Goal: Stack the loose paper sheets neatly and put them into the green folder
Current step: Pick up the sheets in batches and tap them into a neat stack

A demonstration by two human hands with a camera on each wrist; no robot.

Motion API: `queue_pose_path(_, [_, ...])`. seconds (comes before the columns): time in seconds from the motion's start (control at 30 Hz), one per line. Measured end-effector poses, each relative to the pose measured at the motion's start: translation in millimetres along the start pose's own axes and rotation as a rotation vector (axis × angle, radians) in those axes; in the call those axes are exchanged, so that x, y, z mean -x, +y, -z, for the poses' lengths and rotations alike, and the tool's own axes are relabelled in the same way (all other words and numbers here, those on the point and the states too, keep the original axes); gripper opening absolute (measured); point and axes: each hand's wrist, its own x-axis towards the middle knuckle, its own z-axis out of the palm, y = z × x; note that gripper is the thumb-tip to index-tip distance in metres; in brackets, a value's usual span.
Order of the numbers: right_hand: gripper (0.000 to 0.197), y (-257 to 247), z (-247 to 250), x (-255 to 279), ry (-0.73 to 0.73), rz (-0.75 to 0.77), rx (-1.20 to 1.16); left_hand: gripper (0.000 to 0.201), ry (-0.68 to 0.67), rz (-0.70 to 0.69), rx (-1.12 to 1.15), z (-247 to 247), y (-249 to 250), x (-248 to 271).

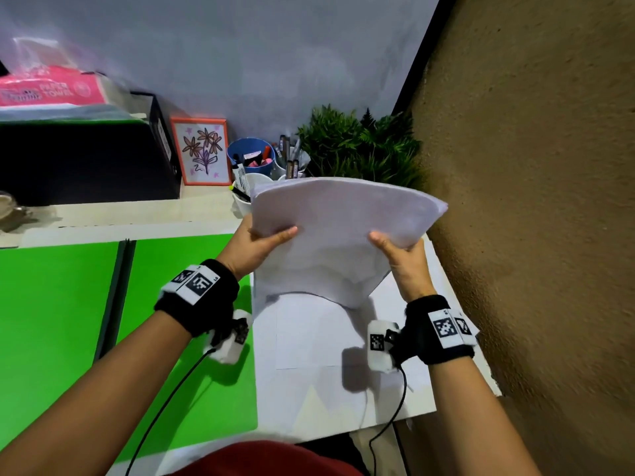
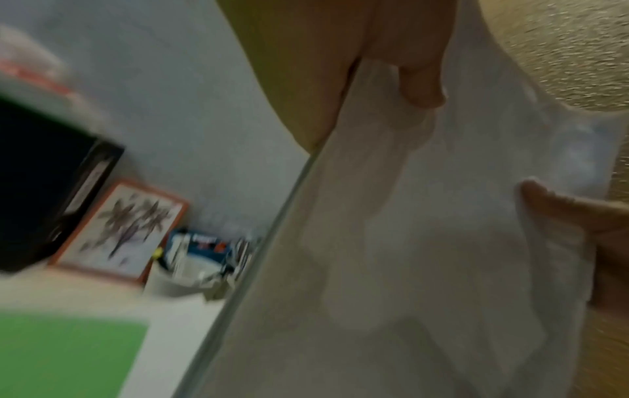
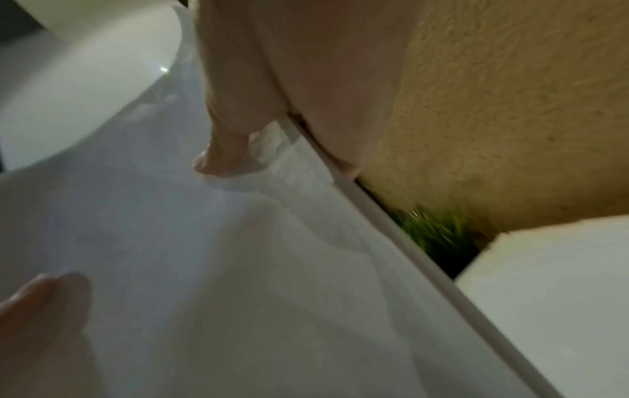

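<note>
A stack of white paper sheets (image 1: 338, 231) stands nearly upright above the desk, bowed, with its lower edge down near the desk surface. My left hand (image 1: 264, 240) grips its left side, thumb on the near face. My right hand (image 1: 395, 247) grips the right side the same way. The left wrist view shows the paper stack (image 2: 425, 242) with my left thumb over it; the right wrist view shows the stack (image 3: 204, 269) and my right thumb pressed on it. The green folder (image 1: 68, 304) lies open and flat on the desk to the left, beneath my left forearm.
A white sheet or board (image 1: 326, 355) covers the desk under the stack. Behind stand a blue cup (image 1: 251, 154) of markers, white cups, a framed flower drawing (image 1: 201, 151), a black box (image 1: 86, 159) and a green plant (image 1: 357, 146). A rough tan wall (image 1: 532, 201) borders the right.
</note>
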Motion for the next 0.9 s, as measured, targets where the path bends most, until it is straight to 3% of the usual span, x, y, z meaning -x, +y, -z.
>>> queue_pose_path(0.07, [0.022, 13.7, -3.6, 1.7, 0.023, -0.052, 0.093, 0.023, -0.046, 0.08, -0.012, 1.4, -17.2, 4.1])
queue_pose_path(0.2, [0.013, 31.5, -5.7, -1.7, 0.248, -0.061, 0.195, 0.011, -0.19, 0.208, -0.225, 9.0, -51.9, 12.2])
queue_pose_path(0.33, [0.012, 31.2, 1.4, -9.3, 0.161, -0.1, 0.211, 0.022, -0.104, 0.196, -0.268, 1.3, -33.2, 16.1])
queue_pose_path(0.43, [0.034, 51.7, 32.5, -13.9, 0.127, -0.256, 0.248, 0.013, -0.042, 0.214, -0.329, 7.2, -33.4, 13.4])
queue_pose_path(0.5, [0.05, 70.0, 63.3, -11.2, 0.213, -0.395, 0.4, 0.014, -0.028, 0.297, -0.321, 20.6, -47.2, 15.4])
queue_pose_path(0.67, [0.067, 107.1, 128.8, 13.2, 0.461, -0.707, 0.821, 0.023, 0.061, 0.424, -0.361, 48.1, -76.7, 27.6])
queue_pose_path(0.8, [0.077, 117.9, 131.3, 23.4, 0.337, -0.785, 1.016, 0.029, 0.08, 0.439, -0.347, 48.2, -74.8, 34.8])
queue_pose_path(0.9, [0.071, 122.8, 124.2, 20.1, 0.265, -0.802, 1.069, 0.028, 0.099, 0.448, -0.338, 43.5, -70.9, 34.9])
